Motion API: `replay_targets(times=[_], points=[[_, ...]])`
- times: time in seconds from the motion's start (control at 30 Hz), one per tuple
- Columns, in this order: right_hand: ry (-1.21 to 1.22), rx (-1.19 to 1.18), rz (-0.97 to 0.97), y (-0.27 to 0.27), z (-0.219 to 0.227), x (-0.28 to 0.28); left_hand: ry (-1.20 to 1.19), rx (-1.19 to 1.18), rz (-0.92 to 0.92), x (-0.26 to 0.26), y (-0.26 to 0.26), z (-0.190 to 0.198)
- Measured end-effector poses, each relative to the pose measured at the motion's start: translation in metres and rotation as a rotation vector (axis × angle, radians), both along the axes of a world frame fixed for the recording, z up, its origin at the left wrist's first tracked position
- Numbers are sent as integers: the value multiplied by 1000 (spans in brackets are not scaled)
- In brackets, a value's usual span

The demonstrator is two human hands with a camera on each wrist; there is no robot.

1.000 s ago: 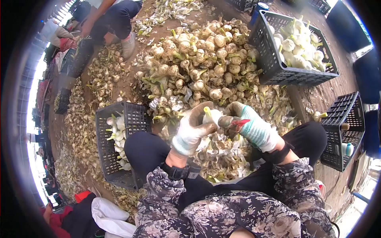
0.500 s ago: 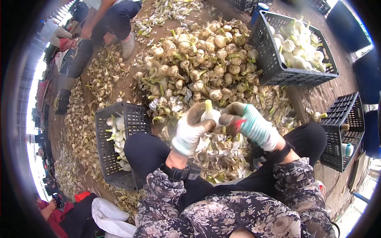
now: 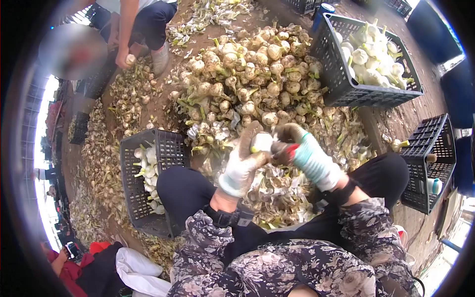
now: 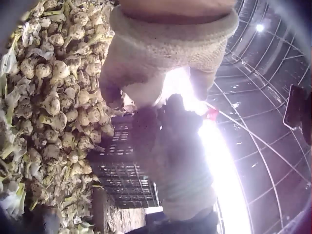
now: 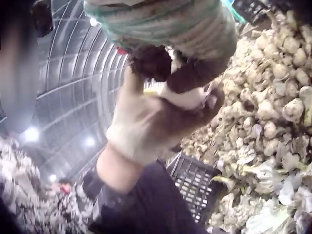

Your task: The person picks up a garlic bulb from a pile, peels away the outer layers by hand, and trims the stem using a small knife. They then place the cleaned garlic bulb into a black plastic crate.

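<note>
Free room and obstacles: heaped garlic pile (image 3: 247, 74) blocks the ground ahead; black crates flank it, left crate (image 3: 148, 178), far-right crate (image 3: 366, 59), near-right crate (image 3: 428, 163). Peelings (image 3: 277, 193) fill the lap gap. Bare earth strip (image 3: 415, 116) lies between the right crates.

A large heap of unpeeled garlic bulbs (image 3: 247, 74) lies on the dirt floor. A black crate (image 3: 346, 81) at upper right holds white peeled bulbs; another crate (image 3: 168, 148) stands at left. Loose skins (image 3: 277, 193) are piled nearby. Another person (image 3: 143, 22) crouches beyond.
</note>
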State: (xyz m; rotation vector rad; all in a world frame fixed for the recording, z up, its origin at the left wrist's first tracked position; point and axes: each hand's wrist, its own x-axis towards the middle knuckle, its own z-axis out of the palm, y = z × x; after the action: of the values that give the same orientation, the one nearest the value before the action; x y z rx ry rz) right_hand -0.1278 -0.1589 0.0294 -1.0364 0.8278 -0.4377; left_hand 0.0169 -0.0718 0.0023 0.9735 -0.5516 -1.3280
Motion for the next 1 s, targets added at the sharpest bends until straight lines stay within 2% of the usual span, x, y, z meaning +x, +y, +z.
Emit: replay_targets(times=[0.03,0.07,0.1,0.13,0.2,0.27,0.33,0.37,0.4,0.47,0.5,0.53,0.57,0.6,0.63,0.67,0.73,0.77,0.8,0.87,0.9,0.93,1.0], points=[[26,-208,-24,8,-13,5,40,-88,-18,1,3,-15],[51,-414,-47,18,-22,9,-165,-107,0,3,2,-18],[49,-289,-70,26,-16,15,-382,-113,29,5,1,-21],[58,-358,-40,28,-29,17,-588,-110,69,7,-1,-24],[93,-2,-122,13,-10,11,149,127,274,-4,-4,16],[-73,40,-249,0,-30,10,169,48,240,-2,-2,19],[-111,96,-77,15,12,13,91,128,396,-4,-5,13],[-107,21,70,22,5,15,106,137,397,-2,-4,11],[-85,20,53,19,-13,14,120,147,399,0,-2,8],[-277,213,-302,-11,-39,5,419,50,326,11,-1,2],[-20,-39,-253,-19,-28,-2,543,129,394,17,-3,5],[114,-99,-25,-24,-34,-11,541,123,395,23,-3,3],[200,-176,154,-21,-31,-5,649,102,299,28,-2,-4],[352,-335,320,-15,-45,-5,756,80,205,32,-1,-12],[491,-506,485,-10,-59,-6,669,109,153,37,1,-18],[764,-575,592,-12,-53,-7,670,108,153,35,2,-16],[596,-1064,283,-9,-38,-14,781,95,204,27,2,-11],[360,-905,161,-10,-38,-10,676,265,313,21,-1,8],[190,-646,115,-4,-20,-5,683,255,311,19,-3,7],[22,-259,157,9,-5,2,523,248,394,16,-4,7],[79,-511,244,10,-6,2,312,205,539,9,-8,9],[224,-447,321,5,0,3,313,201,538,15,-7,11],[158,-127,116,-11,-35,-4,-195,-176,634,46,4,16]])
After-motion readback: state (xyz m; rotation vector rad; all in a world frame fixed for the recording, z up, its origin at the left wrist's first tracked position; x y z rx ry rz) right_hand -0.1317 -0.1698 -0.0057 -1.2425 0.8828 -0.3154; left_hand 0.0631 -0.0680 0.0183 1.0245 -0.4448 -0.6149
